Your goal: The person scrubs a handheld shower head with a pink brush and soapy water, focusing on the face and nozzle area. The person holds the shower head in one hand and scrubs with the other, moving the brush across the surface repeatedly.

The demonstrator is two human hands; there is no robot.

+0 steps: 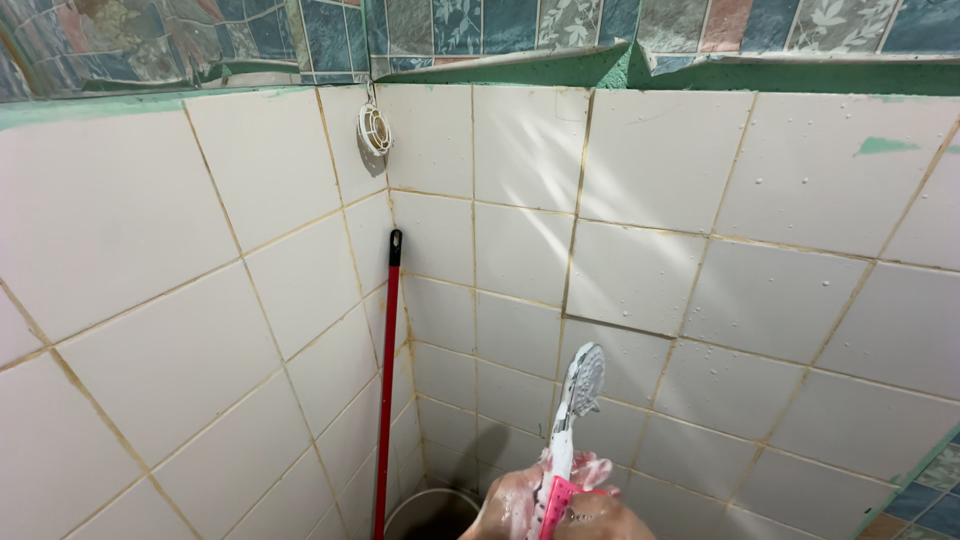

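A white hand shower head (578, 385) with a pink grip (553, 500) points up at the tiled wall, low in the middle of the view. My left hand (508, 505) and my right hand (600, 515) sit at the bottom edge, both covered in soap foam. They close around the pink lower part of the handle from either side. Only the upper parts of both hands show; the rest is cut off by the frame.
White wall tiles (650, 270) meet in a corner ahead. A red pole (387, 380) leans upright in that corner. A small round white fitting (375, 128) hangs above it. The rim of a round bucket (425, 500) shows at the bottom, left of my hands.
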